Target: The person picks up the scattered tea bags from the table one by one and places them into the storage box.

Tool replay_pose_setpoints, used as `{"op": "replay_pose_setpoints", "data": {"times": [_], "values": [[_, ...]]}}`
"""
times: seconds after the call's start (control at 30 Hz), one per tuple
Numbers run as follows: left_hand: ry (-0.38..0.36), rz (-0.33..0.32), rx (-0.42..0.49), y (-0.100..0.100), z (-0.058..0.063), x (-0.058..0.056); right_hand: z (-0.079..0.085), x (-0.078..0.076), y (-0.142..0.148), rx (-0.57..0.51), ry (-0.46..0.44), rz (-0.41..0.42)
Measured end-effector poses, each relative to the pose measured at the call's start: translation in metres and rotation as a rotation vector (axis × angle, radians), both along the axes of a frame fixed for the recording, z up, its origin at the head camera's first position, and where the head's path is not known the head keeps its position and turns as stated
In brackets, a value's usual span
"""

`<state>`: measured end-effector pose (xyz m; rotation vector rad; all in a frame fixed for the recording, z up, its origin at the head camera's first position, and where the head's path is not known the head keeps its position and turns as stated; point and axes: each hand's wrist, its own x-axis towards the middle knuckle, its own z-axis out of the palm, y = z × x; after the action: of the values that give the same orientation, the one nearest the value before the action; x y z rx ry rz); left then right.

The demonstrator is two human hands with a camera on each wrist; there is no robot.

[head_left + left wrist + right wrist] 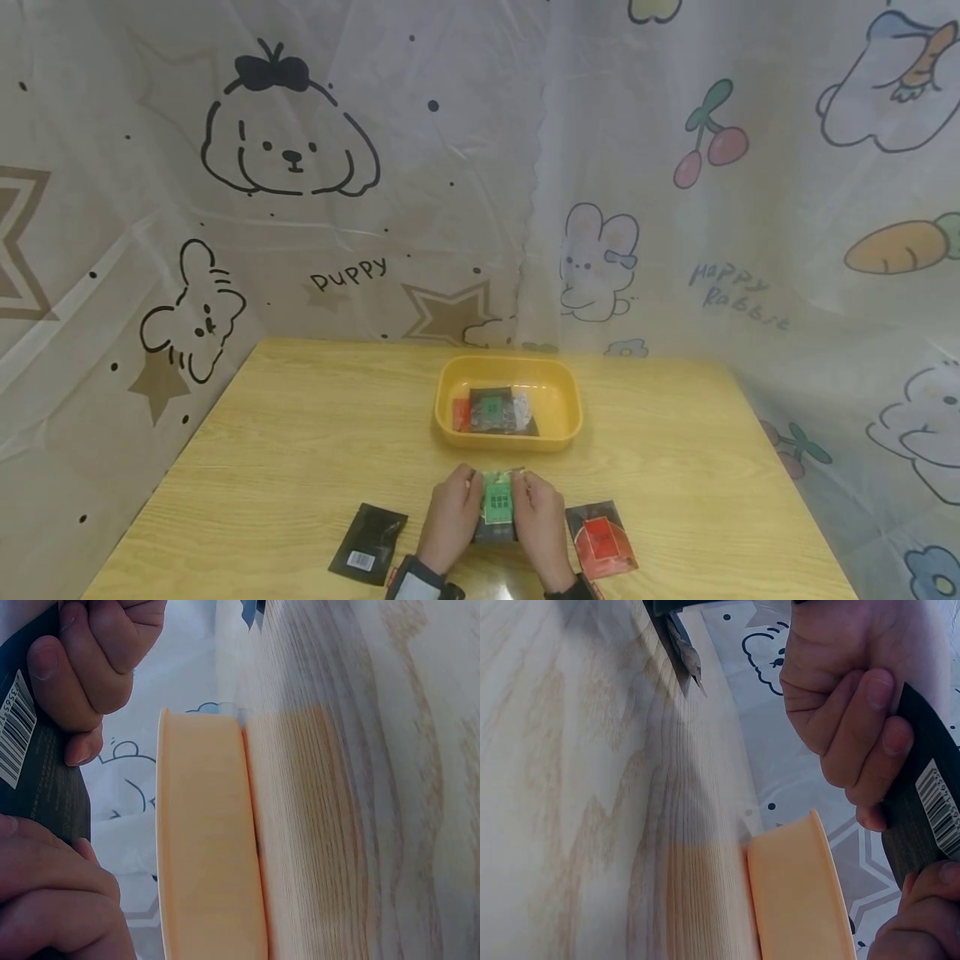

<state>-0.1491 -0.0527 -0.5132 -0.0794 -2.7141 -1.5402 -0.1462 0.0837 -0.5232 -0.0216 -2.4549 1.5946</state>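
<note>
A small dark sachet (495, 532) with a green label is held up between both hands, just in front of the yellow tray. My left hand (450, 515) grips its left side, and my right hand (542, 525) grips the right. In both wrist views the curled fingers press on its black back, where a white barcode (16, 729) shows. Whether the sachet is torn open is too small to tell. On the table left of the hands lies a black sachet (366, 542), barcode side up. Close by the right hand is a sachet with a red label (602, 540).
The yellow tray (508, 443) stands on the wood-grain table (300, 433) beyond the hands. Inside it lie several packets, among them a dark sachet with a green label (491, 408) and something red (461, 414). A printed curtain (480, 167) hangs around the table's back and sides.
</note>
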Motion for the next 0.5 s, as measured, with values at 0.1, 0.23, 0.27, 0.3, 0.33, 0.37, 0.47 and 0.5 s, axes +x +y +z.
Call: {"op": "replay_pose_setpoints", "data": {"times": [0.1, 0.23, 0.27, 0.3, 0.33, 0.37, 0.47, 0.5], "values": [[0.001, -0.001, 0.000, -0.0003, -0.0002, -0.0005, -0.0002, -0.0007, -0.0004, 0.000, -0.003, 0.001], [-0.004, 0.002, -0.001, -0.0002, -0.0010, -0.0027, 0.0004, -0.0031, -0.0002, -0.009, -0.038, 0.012], [-0.008, 0.003, -0.001, -0.0002, -0.0011, -0.0034, 0.0004, -0.0038, -0.0002, -0.009, -0.042, 0.014], [-0.006, 0.004, -0.003, -0.0001, -0.0013, -0.0041, 0.0001, -0.0043, -0.0001, -0.007, -0.048, 0.015], [-0.007, 0.005, -0.003, -0.0002, -0.0013, -0.0047, -0.0001, -0.0048, 0.0000, -0.006, -0.049, 0.014], [-0.009, 0.004, -0.003, -0.0002, -0.0013, -0.0052, -0.0003, -0.0054, 0.0000, -0.004, -0.051, 0.012], [-0.013, 0.002, -0.002, -0.0006, -0.0008, -0.0065, -0.0006, -0.0069, 0.0000, 0.003, -0.058, 0.010], [-0.015, 0.002, -0.001, -0.0006, -0.0005, -0.0068, -0.0004, -0.0076, 0.0001, 0.003, -0.063, 0.011]]}}
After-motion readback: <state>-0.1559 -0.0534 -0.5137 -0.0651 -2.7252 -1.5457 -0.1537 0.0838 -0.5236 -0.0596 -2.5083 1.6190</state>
